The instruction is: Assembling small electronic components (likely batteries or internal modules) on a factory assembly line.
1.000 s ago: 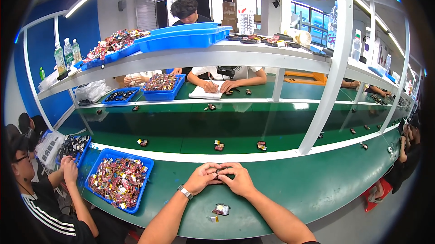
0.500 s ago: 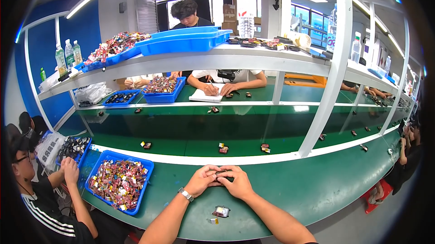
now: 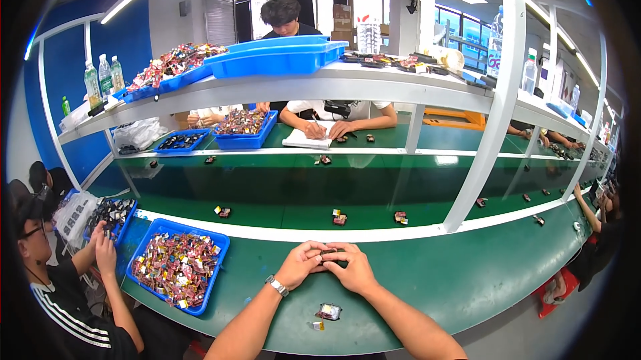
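Observation:
My left hand [image 3: 300,268] and my right hand [image 3: 352,270] meet over the green bench, fingers closed around a small dark flat piece [image 3: 328,254]. Most of that piece is covered by my fingers, and its kind is unclear. Closer to me on the bench lies a small black-edged module with a silver-white face [image 3: 328,311]. Beside it is a little yellow-and-white tab [image 3: 316,326]. Left of my hands stands a blue bin [image 3: 218,278] heaped with small red circuit boards [image 3: 175,266] carrying yellow and white bits.
Beyond the white rail [image 3: 294,229], small assemblies [image 3: 339,217] lie spaced along a green strip. A white post [image 3: 486,126] carries a shelf with blue trays [image 3: 274,59] and bottles. A co-worker [image 3: 73,293] sits at left by a bin of black parts [image 3: 113,216]; another person writes opposite.
My hands keep hold of the dark piece in nearly the same place. Assemblies on the green strip appear slightly farther right, and the view has shifted a little. The left co-worker's hands have moved.

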Tool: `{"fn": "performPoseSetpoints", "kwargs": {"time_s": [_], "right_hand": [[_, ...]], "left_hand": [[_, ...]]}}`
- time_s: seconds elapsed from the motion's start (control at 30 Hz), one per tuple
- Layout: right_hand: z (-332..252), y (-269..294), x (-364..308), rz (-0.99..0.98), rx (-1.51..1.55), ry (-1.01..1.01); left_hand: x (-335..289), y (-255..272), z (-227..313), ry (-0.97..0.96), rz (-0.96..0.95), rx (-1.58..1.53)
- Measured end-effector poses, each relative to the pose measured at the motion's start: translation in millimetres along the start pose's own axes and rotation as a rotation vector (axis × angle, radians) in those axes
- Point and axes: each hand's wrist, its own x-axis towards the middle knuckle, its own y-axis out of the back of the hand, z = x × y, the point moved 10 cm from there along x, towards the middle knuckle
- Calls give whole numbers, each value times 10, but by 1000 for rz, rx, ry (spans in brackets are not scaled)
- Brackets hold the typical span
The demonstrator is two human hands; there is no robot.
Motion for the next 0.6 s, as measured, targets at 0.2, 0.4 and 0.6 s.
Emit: {"fn": "performPoseSetpoints", "kwargs": {"time_s": [0.2, 0.4, 0.6], "right_hand": [[-92, 51, 9, 47, -39, 44], [27, 18, 4, 29, 42, 11], [-93, 4, -16, 4, -15, 76]], "left_hand": [[-2, 11, 45, -24, -2, -31], [-2, 1, 32, -18, 13, -35], [-10, 38, 26, -25, 27, -26]]}}
